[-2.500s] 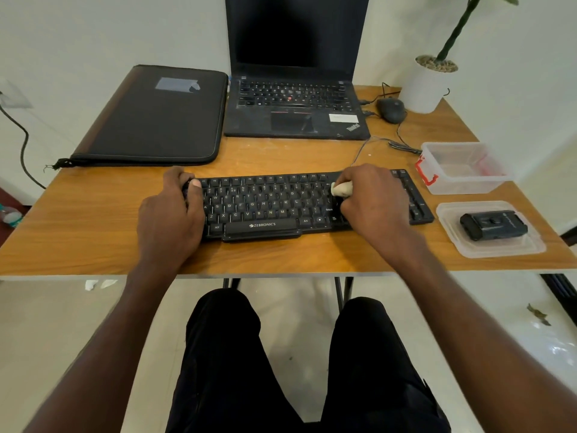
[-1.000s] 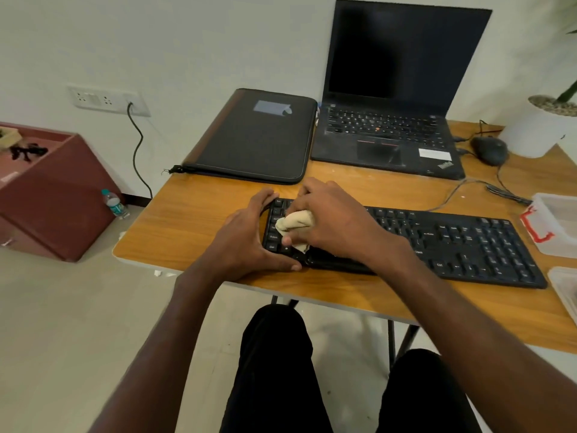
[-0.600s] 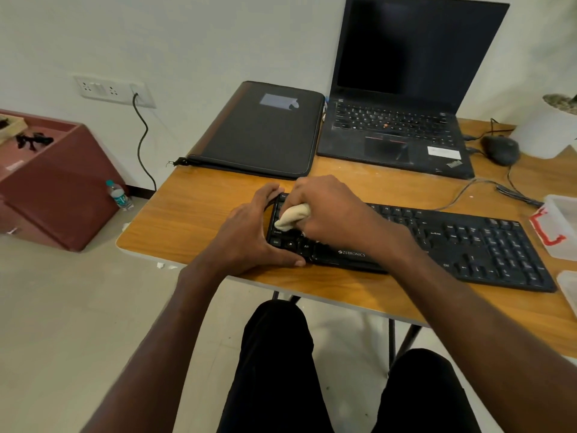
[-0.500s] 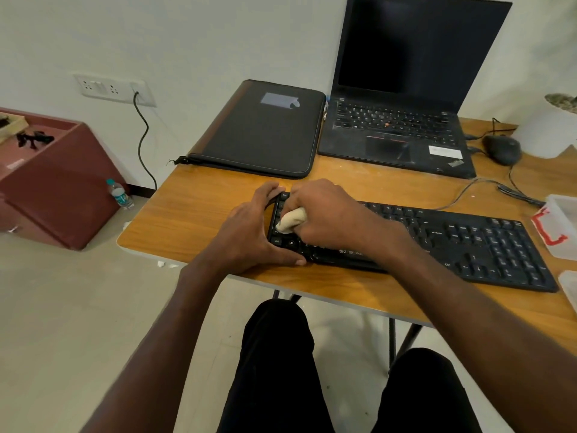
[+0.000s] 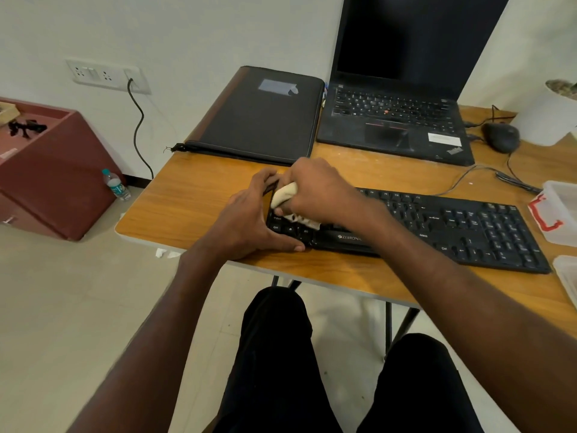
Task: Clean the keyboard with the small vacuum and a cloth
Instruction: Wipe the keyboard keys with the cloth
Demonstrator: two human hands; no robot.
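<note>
Two hands are engaged at the left end of the long black plastic keyboard (image 5: 437,226), which lies along the near side of the wooden table (image 5: 187,198). The left hand (image 5: 246,223) is wrapped around that end, thumb along the near edge and fingers curled over the far edge. A bunched cream cloth (image 5: 284,195) is gripped in the curled fingers of the right hand (image 5: 318,192) and pressed onto the left-most keys. The wiping step is judged to be in hand; next, the cloth would need to be drawn rightward across the remaining keys. The small vacuum is not in view. Keys under the right hand are hidden, and a clear plastic box (image 5: 559,210) is cut off at the right.
</note>
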